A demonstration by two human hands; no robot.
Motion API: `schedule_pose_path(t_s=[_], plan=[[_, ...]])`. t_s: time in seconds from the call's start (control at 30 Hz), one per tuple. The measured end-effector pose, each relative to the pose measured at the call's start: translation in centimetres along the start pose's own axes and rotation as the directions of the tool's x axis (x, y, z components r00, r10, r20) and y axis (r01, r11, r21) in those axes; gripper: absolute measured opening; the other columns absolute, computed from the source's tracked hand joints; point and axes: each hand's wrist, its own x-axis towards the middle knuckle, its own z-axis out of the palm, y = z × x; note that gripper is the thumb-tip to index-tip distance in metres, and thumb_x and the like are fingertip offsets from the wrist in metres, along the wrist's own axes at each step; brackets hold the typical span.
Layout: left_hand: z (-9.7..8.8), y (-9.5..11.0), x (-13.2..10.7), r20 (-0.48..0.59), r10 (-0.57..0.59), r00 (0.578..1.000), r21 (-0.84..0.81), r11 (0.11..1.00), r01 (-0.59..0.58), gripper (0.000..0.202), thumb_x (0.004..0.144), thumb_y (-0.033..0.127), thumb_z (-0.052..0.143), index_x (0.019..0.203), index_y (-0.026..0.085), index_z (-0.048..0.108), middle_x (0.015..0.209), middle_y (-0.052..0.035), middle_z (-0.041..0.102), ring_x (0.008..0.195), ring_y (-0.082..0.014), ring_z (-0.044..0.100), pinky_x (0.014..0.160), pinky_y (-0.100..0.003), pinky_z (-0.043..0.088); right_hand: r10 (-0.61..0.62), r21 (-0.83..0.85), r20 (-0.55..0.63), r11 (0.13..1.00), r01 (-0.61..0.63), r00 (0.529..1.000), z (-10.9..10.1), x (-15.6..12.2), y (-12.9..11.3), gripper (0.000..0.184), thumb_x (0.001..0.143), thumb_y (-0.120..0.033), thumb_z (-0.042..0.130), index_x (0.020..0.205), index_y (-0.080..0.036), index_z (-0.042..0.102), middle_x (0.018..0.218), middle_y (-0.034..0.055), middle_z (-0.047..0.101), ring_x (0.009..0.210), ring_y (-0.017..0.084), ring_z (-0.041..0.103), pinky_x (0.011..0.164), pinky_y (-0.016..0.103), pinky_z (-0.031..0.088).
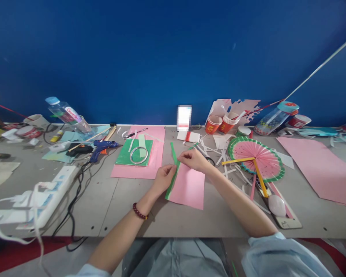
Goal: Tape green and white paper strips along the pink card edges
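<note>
Open worktop (187, 223) lies nearest us; our left hand (165, 179) and right hand (193, 159) pinch the green strip (170, 188) along the pink sheet's (188, 186) edge, long axis pointing away.

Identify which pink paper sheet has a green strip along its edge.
The small sheet beside the left hand, with the green strip on its left edge. The sheet under the green packet and the far-right sheet show none.
</note>
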Motion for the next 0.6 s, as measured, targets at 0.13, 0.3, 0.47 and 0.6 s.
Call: schedule_pose_path(t_s=[0.13,0.3,0.47,0.6], plan=[[0.0,-0.2,0.0,0.048,-0.001,0.999,0.018,1.0,0.0,0.048,0.076,0.062,0.055,0.063,0.015,0.054,0.054,0.0043,0.045,0.051,-0.0084,0.035,0.046,-0.02,0.026,-0.002,-0.053,0.021,0.999,0.003,1.0,0.0,0.1,0.3,0.035,0.08,-0.043,0.055,0.055,-0.018,0.057,0.052,-0.0025,0.045,0.053,0.011,0.039,0.05,0.024,0.03],[-0.2,-0.7,0.2,0.138,0.02,0.99,0.087,0.996,-0.033,0.046,0.077,0.058,0.054,0.059,0.016,0.048,0.053,0.0052,0.04,0.051,-0.0084,0.036,0.048,-0.02,0.029,-0.019,-0.138,0.073,0.99,0.029,0.997,0.0,0.2,0.4,0.037,0.083,-0.038,0.052,0.052,-0.017,0.056,0.049,-0.0031,0.044,0.051,0.01,0.037,0.051,0.024,0.028],[-0.3,-1.3,0.2,0.179,0.045,0.983,0.247,0.965,-0.089,0.041,0.083,0.048,0.048,0.056,0.017,0.047,0.051,0.0044,0.041,0.049,-0.0098,0.038,0.047,-0.022,0.026,0.013,-0.152,0.094,0.988,0.001,0.996,-0.2,0.4,0.8,0.033,0.088,-0.03,0.046,0.065,-0.017,0.066,0.057,-0.0008,0.058,0.054,0.011,0.047,0.056,0.024,0.035],[-0.3,-0.9,-0.4,0.139,0.165,0.977,0.539,0.815,-0.214,0.037,0.083,0.035,0.05,0.05,0.019,0.043,0.048,0.004,0.037,0.048,-0.0106,0.036,0.049,-0.025,0.021,0.021,-0.168,-0.032,0.985,-0.026,0.999,-0.2,0.7,1.6,0.02,0.085,-0.022,0.049,0.084,-0.017,0.069,0.083,0.0038,0.07,0.073,0.015,0.059,0.07,0.025,0.042]])
